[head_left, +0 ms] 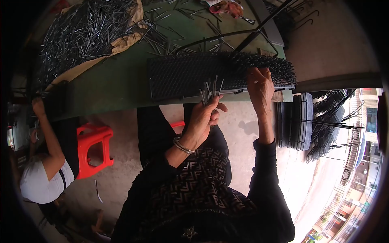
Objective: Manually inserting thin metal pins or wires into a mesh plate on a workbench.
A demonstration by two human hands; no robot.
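Note:
A long black perforated rack (190, 73) lies across the near edge of the green table, with many thin dark pins standing up from its right part. My left hand (204, 115) is closed round a bundle of thin metal pins (210, 90), whose ends fan out above the fingers in front of the rack. Over the rack's right end, my right hand (261, 87) reaches down among the standing pins, its fingers pinched together. What those fingertips hold is hidden. Thin black bent rods (214, 35) arch over the rack's far side.
Loose pins fill a torn brown paper wrapping (77, 71) on the green table (113, 87), and more lie scattered. A red plastic stool (94, 150) stands at left beside another person in a white top (46, 178). Stacked black racks (298, 121) stand at right.

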